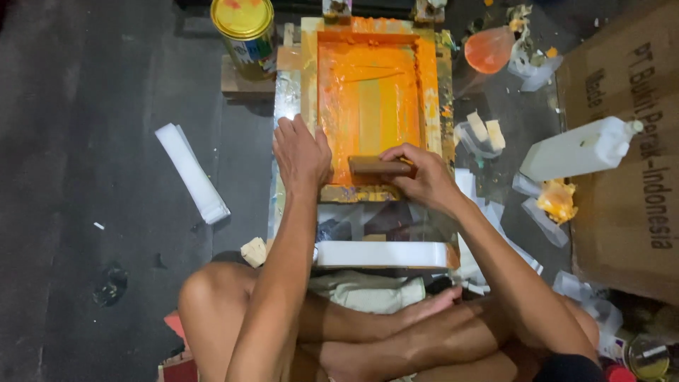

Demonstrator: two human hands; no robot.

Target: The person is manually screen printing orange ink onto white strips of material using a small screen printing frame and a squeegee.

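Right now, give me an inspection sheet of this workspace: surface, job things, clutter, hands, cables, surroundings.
Surface: dark floor, speckled with small scraps.
Job's things: printing frame coated in orange ink; wooden squeegee lying across its near end; white strip below the frame.
Clutter: yellow-lidded paint can, white folded strip, white plastic bottle on its side, orange scoop, small plastic bags, pale blocks.
Hands: left hand flat, pressing the frame's near left corner; right hand with a closed grip on the squeegee.
Cables: nothing seen.
Surroundings: cardboard box at right; person seated cross-legged on the floor.
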